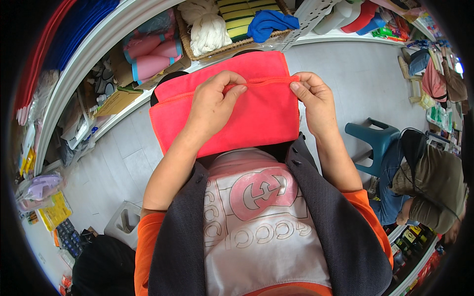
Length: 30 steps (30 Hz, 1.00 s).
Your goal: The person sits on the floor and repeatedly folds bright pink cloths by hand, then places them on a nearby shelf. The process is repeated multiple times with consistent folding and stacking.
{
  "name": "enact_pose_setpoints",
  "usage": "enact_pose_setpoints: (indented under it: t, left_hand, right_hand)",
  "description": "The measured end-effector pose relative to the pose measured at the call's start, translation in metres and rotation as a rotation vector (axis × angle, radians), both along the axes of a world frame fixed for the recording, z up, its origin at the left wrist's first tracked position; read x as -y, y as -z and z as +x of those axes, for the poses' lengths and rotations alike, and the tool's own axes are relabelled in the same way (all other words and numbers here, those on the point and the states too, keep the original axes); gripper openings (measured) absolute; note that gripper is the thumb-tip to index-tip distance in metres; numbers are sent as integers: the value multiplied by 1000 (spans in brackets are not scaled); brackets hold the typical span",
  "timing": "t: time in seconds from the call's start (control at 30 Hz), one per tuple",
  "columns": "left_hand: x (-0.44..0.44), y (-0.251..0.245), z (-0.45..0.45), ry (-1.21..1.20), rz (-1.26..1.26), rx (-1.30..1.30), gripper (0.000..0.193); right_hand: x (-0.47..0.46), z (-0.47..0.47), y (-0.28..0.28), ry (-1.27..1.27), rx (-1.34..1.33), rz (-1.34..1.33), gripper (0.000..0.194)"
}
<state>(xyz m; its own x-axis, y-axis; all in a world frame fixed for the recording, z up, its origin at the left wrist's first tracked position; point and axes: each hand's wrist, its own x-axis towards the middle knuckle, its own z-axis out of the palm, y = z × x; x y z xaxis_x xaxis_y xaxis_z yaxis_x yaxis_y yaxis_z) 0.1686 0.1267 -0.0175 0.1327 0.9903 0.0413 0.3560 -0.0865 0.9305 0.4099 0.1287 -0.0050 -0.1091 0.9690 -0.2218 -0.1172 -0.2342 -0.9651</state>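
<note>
A red cloth towel (237,118) with an orange stitched hem lies folded across my lap. My left hand (218,98) pinches the towel's hemmed edge near its middle between thumb and fingers. At the right corner of that same edge, my right hand (314,98) grips the hem between thumb and forefinger. The edge runs taut between the two hands, a little short of the towel's far fold. Beneath the cloth, my legs are mostly hidden.
Ahead stands a shelf with a wicker basket (237,48) of sponges, white yarn and a blue cloth (270,24). Pink rolled items (153,57) sit left of it. A teal plastic stool (374,137) and a seated person (422,185) are on my right. A grey stool (124,224) stands behind left.
</note>
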Motion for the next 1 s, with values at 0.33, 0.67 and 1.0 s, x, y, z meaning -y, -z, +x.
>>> enact_pose_setpoints:
  t: [0.33,0.67,1.0]
  left_hand:
    - [12,-7,5,-107,112,-55,20]
    - [13,-17,2,1,130,-111,25]
    - [18,-16,-19,-4,358,-311,19]
  right_hand:
    - [-2,-4,4,75,-180,-18,12]
    - [0,-12,-9,-38,-43,27,19]
    - [-2,-11,-8,39,36,41,15]
